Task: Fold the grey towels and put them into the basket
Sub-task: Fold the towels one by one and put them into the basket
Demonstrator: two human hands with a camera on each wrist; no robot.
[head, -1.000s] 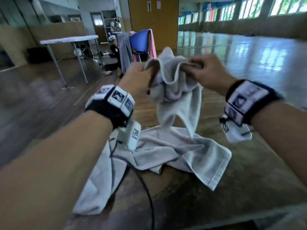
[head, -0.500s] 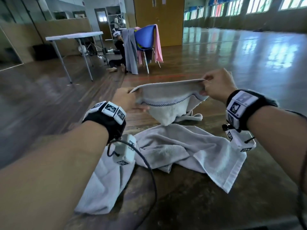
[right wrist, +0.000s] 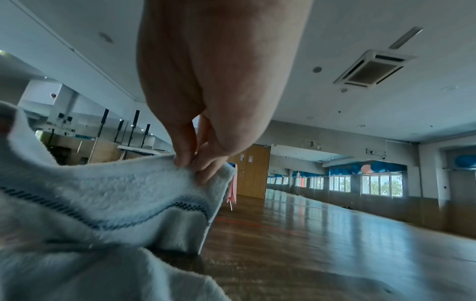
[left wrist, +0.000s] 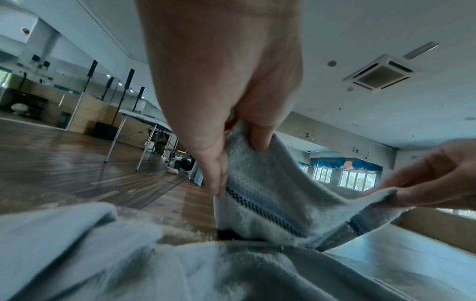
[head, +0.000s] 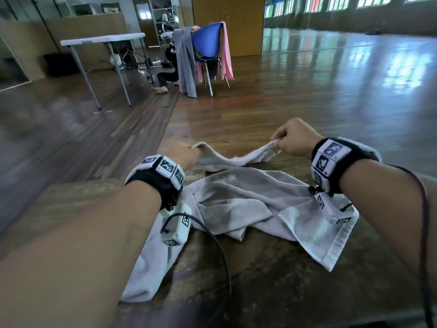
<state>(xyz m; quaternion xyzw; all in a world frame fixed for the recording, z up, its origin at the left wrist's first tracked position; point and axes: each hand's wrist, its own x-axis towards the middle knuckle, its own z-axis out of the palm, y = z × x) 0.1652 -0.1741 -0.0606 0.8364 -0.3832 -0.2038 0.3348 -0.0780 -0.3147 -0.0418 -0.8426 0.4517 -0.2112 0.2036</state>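
Grey towel (head: 234,158), small, 1 of 2 in view: held by 2 corners of its top edge, sagging between them, lower part touching the table (head: 272,280) at its far edge. Left hand (head: 182,155) pinches the left corner; right hand (head: 292,140) pinches the right corner, fingers curled. Change: 1.0 s ago the towel was bunched high between close hands; 0.5 s ago spread and raised; now lowered, hands wider apart. Judged: laying flat for folding. Second grey towel (head: 248,204): crumpled on the table, nearer, unfolded. Basket: not in view.
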